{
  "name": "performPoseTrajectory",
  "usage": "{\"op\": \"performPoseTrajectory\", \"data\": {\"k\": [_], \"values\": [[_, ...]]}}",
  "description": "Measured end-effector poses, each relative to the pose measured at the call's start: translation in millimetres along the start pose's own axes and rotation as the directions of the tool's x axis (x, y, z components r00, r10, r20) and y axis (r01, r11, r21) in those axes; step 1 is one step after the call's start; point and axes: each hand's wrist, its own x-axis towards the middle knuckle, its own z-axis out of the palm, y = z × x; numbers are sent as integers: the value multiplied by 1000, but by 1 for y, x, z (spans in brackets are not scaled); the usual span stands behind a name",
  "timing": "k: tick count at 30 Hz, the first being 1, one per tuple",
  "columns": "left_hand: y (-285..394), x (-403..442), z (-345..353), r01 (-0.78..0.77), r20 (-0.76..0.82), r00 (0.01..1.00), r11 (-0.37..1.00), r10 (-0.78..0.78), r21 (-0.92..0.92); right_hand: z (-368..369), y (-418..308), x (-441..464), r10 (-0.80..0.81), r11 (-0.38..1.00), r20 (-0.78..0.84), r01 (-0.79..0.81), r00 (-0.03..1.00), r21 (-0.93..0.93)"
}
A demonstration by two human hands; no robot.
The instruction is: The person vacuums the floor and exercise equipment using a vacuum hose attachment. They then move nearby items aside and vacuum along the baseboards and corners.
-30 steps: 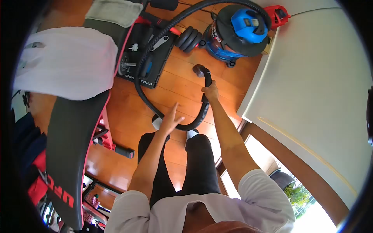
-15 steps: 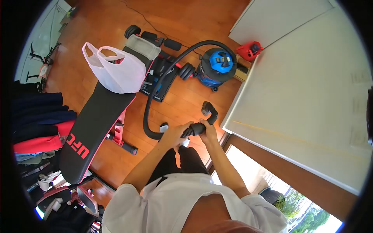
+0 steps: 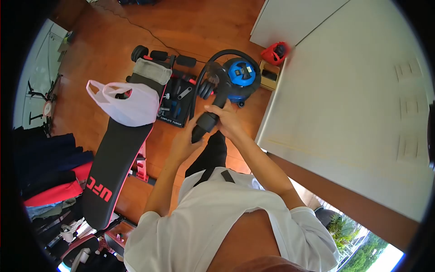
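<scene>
Both hands grip the black vacuum hose (image 3: pixel 208 122) at its thick collar and curved end piece. My left hand (image 3: pixel 183 141) is closed round the lower part of the hose. A little further up, my right hand (image 3: pixel 229 119) wraps the end piece just past the collar. The brush head (image 3: pixel 216 72) at its tip is raised and smeared by motion. Behind it stands the blue and black canister vacuum cleaner (image 3: pixel 242 75), with the hose looping over its top and down its left side.
A black UFC bench (image 3: pixel 118 156) carries a white plastic bag (image 3: pixel 136 106) and a grey cloth (image 3: pixel 153 71). Beside it lies a black push-up board (image 3: pixel 174 106). A red container (image 3: pixel 274 53) sits by the white cabinet (image 3: pixel 335 104). Clothes (image 3: pixel 52 158) hang at left.
Both hands have moved up and to the left with the hose. The brush head has swung up from beside my right hand to in front of the vacuum cleaner. My view has shifted.
</scene>
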Motion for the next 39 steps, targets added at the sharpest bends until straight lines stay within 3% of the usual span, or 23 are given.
{"op": "performPoseTrajectory", "data": {"k": [3,6,7,10,11,12,13,14,17,19,21,23,26,27,29,32,33,38,39], "values": [[7,52,-17,-100,-118,989,990,88,-98,19,-22,56,-40,999,23,41,999,-34],[33,105,-42,208,8,976,922,-217,-328,28,-50,105,43,993,85,-33,995,-115],[32,121,-43,234,-3,965,869,-261,-436,36,-65,116,52,989,101,-37,994,-144],[11,170,-40,308,-50,923,811,-382,-498,27,-86,161,76,948,191,-12,979,-319],[6,187,-46,226,-177,928,871,-329,-436,20,-99,167,118,932,220,-32,968,-360],[8,203,-54,223,-172,923,842,-344,-491,13,-111,172,163,916,253,-51,954,-399],[11,217,-68,219,-170,917,811,-361,-542,-11,-108,182,76,880,259,57,963,-472],[12,229,-78,210,-172,911,779,-375,-591,-37,-109,186,71,825,221,67,973,-561],[4,251,-100,235,-237,891,841,-386,-488,-133,-119,179,52,557,60,21,997,-830],[4,258,-107,213,-274,874,823,-401,-527,-216,-113,160,-16,207,-19,-16,1000,-978],[9,263,-114,201,-294,860,807,-417,-554,-268,-126,131,149,-316,-186,-132,971,-940],[12,267,-114,202,-322,841,806,-434,-557,-330,-134,117,348,-502,-324,-117,880,-857],[20,273,-101,205,-369,792,782,-486,-589,-351,-176,121,493,-247,-572,-525,656,-814],[24,275,-95,233,-382,773,786,-507,-572,-366,-186,127,473,-217,-563,-529,678,-820],[34,277,-80,288,-422,723,794,-547,-536,-413,-201,156,437,-154,-529,-520,727,-840],[51,279,-46,256,-507,633,777,-584,-576,-445,-243,228,451,-189,-490,-457,746,-869],[60,280,-33,271,-585,580,812,-567,-517,-463,-257,256,423,-153,-447,-424,788,-893],[131,283,-2,377,-647,452,789,-614,-486,-506,-307,386,239,28,-167,-179,956,-983],[142,281,1,370,-655,435,786,-617,-495,-495,-320,396,254,172,-132,-179,958,-969]]}}
